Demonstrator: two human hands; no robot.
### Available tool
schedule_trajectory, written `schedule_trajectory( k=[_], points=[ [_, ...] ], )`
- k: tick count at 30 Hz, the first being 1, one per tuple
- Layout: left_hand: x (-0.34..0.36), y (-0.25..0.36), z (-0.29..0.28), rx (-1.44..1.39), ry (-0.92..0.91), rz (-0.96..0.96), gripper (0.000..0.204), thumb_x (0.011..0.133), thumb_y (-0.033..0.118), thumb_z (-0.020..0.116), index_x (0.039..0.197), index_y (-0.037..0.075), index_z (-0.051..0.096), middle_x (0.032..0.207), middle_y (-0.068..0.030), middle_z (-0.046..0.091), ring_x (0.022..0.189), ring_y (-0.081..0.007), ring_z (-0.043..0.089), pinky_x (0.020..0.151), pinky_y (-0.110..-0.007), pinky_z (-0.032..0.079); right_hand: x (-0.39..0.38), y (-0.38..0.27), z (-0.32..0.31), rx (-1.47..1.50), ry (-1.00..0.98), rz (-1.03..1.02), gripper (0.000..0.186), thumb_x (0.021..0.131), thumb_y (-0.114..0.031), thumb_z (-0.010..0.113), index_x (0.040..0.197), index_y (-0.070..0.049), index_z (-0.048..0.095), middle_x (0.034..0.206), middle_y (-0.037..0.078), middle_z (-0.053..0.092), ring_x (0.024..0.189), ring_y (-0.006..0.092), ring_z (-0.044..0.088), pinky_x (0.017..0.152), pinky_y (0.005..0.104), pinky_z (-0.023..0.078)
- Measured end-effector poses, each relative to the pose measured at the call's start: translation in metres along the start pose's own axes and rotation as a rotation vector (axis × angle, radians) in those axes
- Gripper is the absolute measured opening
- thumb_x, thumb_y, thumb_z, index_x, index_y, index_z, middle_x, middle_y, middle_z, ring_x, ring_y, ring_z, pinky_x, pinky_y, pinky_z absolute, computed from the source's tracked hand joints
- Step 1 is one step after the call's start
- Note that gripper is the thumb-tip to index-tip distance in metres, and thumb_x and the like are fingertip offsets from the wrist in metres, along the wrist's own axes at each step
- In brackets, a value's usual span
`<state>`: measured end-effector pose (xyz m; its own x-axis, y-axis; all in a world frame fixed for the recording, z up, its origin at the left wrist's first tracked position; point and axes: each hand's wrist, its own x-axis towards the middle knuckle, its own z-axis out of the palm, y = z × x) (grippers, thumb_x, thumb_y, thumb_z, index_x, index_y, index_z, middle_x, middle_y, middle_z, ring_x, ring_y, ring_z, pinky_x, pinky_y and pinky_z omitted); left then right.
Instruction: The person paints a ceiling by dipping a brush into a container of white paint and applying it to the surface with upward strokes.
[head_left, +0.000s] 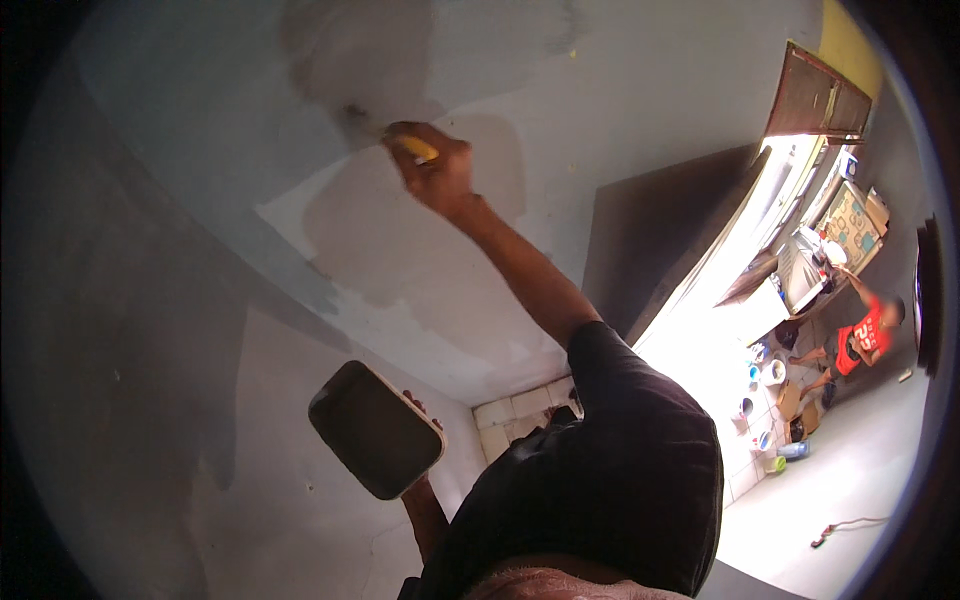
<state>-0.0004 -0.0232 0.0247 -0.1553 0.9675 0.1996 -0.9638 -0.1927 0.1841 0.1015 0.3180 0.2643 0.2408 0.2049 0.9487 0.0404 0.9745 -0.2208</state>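
Note:
My right hand (435, 175) is raised to the wall and closed around the yellow handle of a paintbrush (418, 149). The brush's far end is blurred and meets the grey wall (410, 240) beside a darker, wet-looking patch. Lower down on the left, my left hand (418, 405) supports a rectangular tub (375, 430) with rounded corners and a light rim. Its fingers curl over the tub's right edge, and the rest of that hand is behind it. The tub's inside looks dark grey; how full it is I cannot tell.
Another wall (140, 380) meets the painted one at a corner on the left. A dark panel (640, 240) and a bright doorway lie to the right. Beyond, a person in a red shirt (868, 335) stands near several buckets (773, 372), cardboard boxes (790, 400) and stacked items.

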Motion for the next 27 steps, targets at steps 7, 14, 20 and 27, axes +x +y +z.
schedule_trajectory(
  k=[7, 14, 20, 27],
  points=[
    [0.009, -0.007, 0.009, -0.006, 0.006, 0.000, 0.087, 0.086, 0.054, 0.064, 0.149, 0.008, 0.027, 0.147, -0.0175, 0.037, 0.135, -0.0321, 0.040, 0.105, -0.060, 0.031, 0.050, 0.091, -0.165, -0.522, 0.235, 0.097, 0.011, 0.086, -0.012, 0.067, 0.093, -0.003, 0.069, 0.075, 0.009, 0.070, 0.062, 0.0178, 0.067, 0.061, 0.0298, 0.055],
    [0.014, -0.013, 0.012, -0.013, 0.006, -0.003, 0.088, 0.085, 0.056, 0.064, 0.149, 0.008, 0.027, 0.148, -0.0170, 0.036, 0.135, -0.0315, 0.039, 0.106, -0.060, 0.030, 0.048, 0.110, -0.166, -0.865, 0.240, -0.148, 0.019, 0.083, -0.013, 0.069, 0.100, -0.003, 0.067, 0.087, 0.011, 0.070, 0.066, 0.0264, 0.068, 0.058, 0.0340, 0.054],
    [0.016, -0.013, 0.013, -0.036, 0.031, -0.005, 0.089, 0.085, 0.057, 0.064, 0.150, 0.009, 0.027, 0.151, -0.0155, 0.033, 0.136, -0.0309, 0.037, 0.106, -0.061, 0.029, 0.023, 0.012, -0.048, -0.261, 0.077, -0.006, 0.012, 0.082, -0.004, 0.068, 0.094, -0.004, 0.069, 0.088, 0.013, 0.071, 0.072, 0.0227, 0.071, 0.063, 0.0304, 0.055],
    [0.026, -0.015, 0.015, -0.033, -0.039, -0.017, 0.092, 0.085, 0.060, 0.059, 0.149, 0.005, 0.026, 0.149, -0.0195, 0.036, 0.135, -0.0327, 0.039, 0.106, -0.061, 0.031, 0.043, 0.106, -0.148, -0.393, 0.126, 0.127, 0.011, 0.089, -0.014, 0.064, 0.086, -0.005, 0.069, 0.075, 0.007, 0.069, 0.065, 0.0200, 0.066, 0.060, 0.0308, 0.050]
  ],
)
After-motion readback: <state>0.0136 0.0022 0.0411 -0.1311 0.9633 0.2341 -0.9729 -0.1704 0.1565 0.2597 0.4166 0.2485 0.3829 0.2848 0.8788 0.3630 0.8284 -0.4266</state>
